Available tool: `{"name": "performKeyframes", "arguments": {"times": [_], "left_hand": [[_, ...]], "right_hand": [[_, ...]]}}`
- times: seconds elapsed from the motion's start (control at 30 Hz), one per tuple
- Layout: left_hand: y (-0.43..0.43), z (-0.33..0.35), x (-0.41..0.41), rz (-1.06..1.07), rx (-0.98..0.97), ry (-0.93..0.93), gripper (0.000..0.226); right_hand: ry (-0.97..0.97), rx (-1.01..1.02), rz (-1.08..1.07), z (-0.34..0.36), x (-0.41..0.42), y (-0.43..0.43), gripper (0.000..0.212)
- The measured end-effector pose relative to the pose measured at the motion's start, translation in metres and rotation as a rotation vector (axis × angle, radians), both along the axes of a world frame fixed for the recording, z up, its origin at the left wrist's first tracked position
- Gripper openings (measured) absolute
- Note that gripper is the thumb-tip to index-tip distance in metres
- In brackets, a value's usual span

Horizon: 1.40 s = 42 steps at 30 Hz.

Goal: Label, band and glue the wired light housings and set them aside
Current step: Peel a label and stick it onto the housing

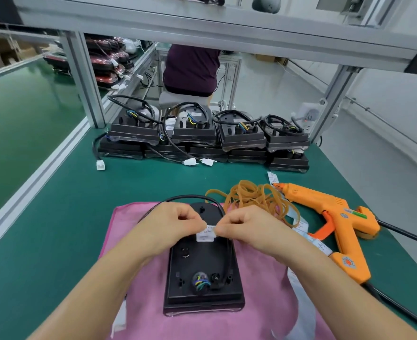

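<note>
Hands at the middle of the green bench mat (55, 217), both working over one black light housing (202, 278). The housing lies back-up on a pink cloth (133, 241), with coloured wires showing at its near end and its black cable (192, 198) looping round the far end. The left hand (175, 224) has its fingers curled and pinches the left edge of a small white label (206, 233). The right hand (246, 229), likewise curled, pinches the label's right edge, so the fingertips of the two hands nearly meet. The label sits over the middle of the housing's back; whether it is already stuck down cannot be told. A heap of tan rubber bands (256, 197) lies just beyond the right hand, and an orange glue gun (337, 217) lies on its side to the right of them. Further housings (202, 138), cables coiled on top, are stacked in two tiers along the far edge.
</note>
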<state>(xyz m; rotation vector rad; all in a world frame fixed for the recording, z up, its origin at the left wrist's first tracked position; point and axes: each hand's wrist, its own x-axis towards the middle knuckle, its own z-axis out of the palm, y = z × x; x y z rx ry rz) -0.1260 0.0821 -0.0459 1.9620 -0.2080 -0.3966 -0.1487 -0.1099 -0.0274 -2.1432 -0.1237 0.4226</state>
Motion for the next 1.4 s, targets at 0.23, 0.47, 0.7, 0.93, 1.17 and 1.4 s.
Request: {"name": "performKeyframes", "arguments": {"times": [0.23,0.47,0.7,0.93,1.17,1.4], "left_hand": [[-0.004,-0.012,0.005,0.036,0.041,-0.029,0.026],[-0.006,-0.019,0.007,0.023,0.254,-0.189,0.033],[-0.007,-0.022,0.005,0.054,0.354,-0.257,0.032],[-0.009,-0.022,0.006,0.068,0.374,-0.260,0.028],[-0.009,-0.025,0.003,0.088,0.429,-0.378,0.020],[-0.011,-0.022,-0.002,0.094,0.471,-0.415,0.016]], "right_hand": [[-0.089,0.001,-0.106,-0.007,0.006,0.006,0.011],[-0.092,-0.237,-0.047,-0.009,0.010,0.013,0.018],[-0.152,-0.449,-0.014,-0.006,0.010,0.018,0.018],[-0.181,-0.553,0.003,-0.010,0.013,0.020,0.027],[-0.256,-0.609,0.005,-0.016,0.011,0.021,0.019],[-0.347,-0.644,0.015,-0.020,0.008,0.023,0.012]]}}
